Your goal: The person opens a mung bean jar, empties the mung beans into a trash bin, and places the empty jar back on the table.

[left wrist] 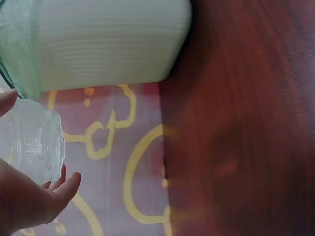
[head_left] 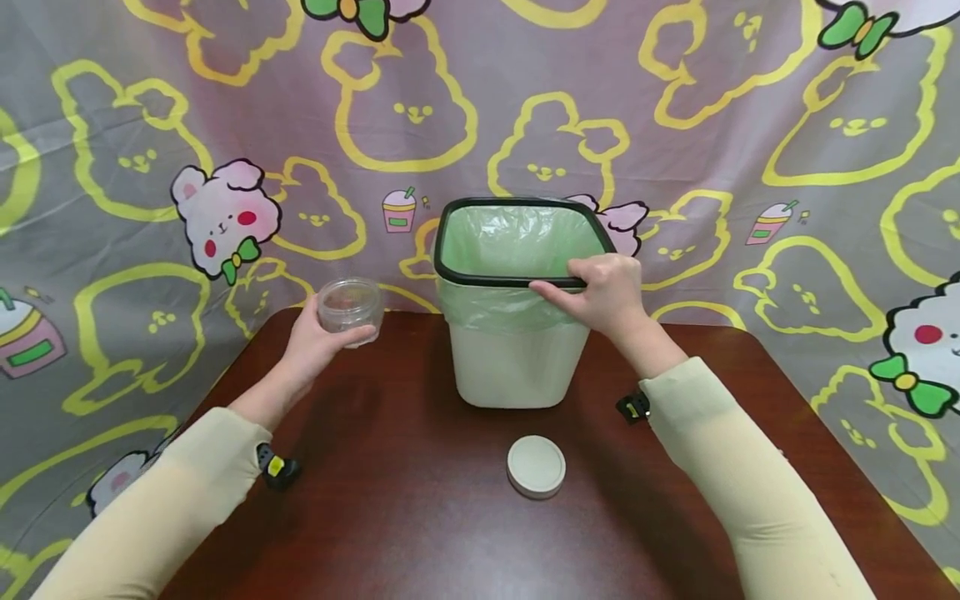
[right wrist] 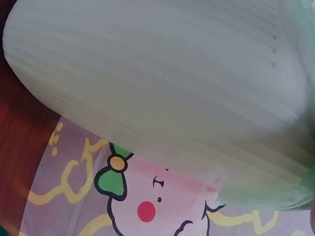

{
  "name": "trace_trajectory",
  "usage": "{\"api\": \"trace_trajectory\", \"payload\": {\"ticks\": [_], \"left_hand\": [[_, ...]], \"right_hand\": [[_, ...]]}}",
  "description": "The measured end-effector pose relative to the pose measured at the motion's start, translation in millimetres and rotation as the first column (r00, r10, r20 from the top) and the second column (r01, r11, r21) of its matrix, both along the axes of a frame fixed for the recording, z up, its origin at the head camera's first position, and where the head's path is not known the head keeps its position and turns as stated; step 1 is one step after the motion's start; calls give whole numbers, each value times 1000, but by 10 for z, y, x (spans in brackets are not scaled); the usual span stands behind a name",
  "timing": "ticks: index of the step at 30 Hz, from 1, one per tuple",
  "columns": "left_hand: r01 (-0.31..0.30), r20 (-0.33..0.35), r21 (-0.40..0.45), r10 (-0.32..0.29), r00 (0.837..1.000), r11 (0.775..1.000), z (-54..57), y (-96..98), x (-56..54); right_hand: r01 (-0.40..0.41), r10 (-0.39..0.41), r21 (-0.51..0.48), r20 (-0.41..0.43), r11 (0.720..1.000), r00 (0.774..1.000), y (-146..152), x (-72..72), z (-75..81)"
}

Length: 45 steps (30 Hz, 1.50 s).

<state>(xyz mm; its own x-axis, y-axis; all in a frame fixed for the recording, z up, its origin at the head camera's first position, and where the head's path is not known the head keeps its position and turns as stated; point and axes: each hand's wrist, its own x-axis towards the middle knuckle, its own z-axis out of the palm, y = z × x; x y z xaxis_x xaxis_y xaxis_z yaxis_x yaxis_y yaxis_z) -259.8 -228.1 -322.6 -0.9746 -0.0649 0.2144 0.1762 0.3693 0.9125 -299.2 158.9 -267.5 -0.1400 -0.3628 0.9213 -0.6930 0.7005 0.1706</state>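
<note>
My left hand [head_left: 313,335] holds a clear plastic jar [head_left: 349,307] up above the left side of the table, thumb on its near side. The jar has no lid on and looks see-through in the left wrist view. With my right hand [head_left: 606,292] I grip the black rim [head_left: 498,282] of a cream trash bin [head_left: 517,367] at its near right corner. A pale green bag [head_left: 487,304] lines the bin and folds over its outside. The bin stands upright at the back middle of the table. Its wall fills most of the right wrist view, where the hand barely shows.
A round cream lid [head_left: 536,464] lies flat on the dark brown table [head_left: 420,517], in front of the bin. Behind the table hangs a cartoon-print curtain [head_left: 292,83], close to the bin's back. Black wrist straps [head_left: 279,468] hang below both sleeves.
</note>
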Motion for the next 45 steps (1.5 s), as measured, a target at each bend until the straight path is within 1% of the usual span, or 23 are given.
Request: {"api": "trace_trajectory", "payload": {"ticks": [5,10,13,15,18,21,25,30,32,37,40,45], "left_hand": [[-31,90,70,24,996,997,-149,-30,12],[-63,152,134,43,987,989,-296,-20,-13],[-87,197,157,55,979,984,-399,6,-28],[-113,219,160,76,973,981,-467,34,-32],[-164,219,152,129,967,975,-567,81,-36],[-218,198,173,183,963,960,-659,139,-43],[-274,199,191,236,951,943,-763,186,-47],[-301,194,199,264,945,933,-836,210,-67],[-308,203,205,267,942,929,-849,216,-75],[-330,249,202,277,928,922,-879,207,-74],[-341,265,201,284,922,918,-904,194,-74],[-342,272,203,283,920,918,-959,177,-62]], "right_hand": [[10,-10,2,7,1000,1000,2,-4,2],[10,-10,3,13,1000,1000,-13,-6,0],[12,-12,2,16,1000,1000,-15,-3,-4],[15,-16,5,16,1000,1000,-12,-1,-9],[22,-22,6,14,1000,1000,-9,1,-9],[25,-25,2,10,1000,1000,-4,3,-8],[24,-24,4,8,1000,1000,-4,-2,-3],[19,-19,-6,6,1000,1000,-1,-10,5],[21,-21,-7,9,1000,1000,5,-12,3],[26,-26,0,17,1000,1000,12,-5,-9],[24,-24,1,14,1000,1000,8,-4,-10],[20,-20,-8,13,1000,1000,6,1,-11]]}}
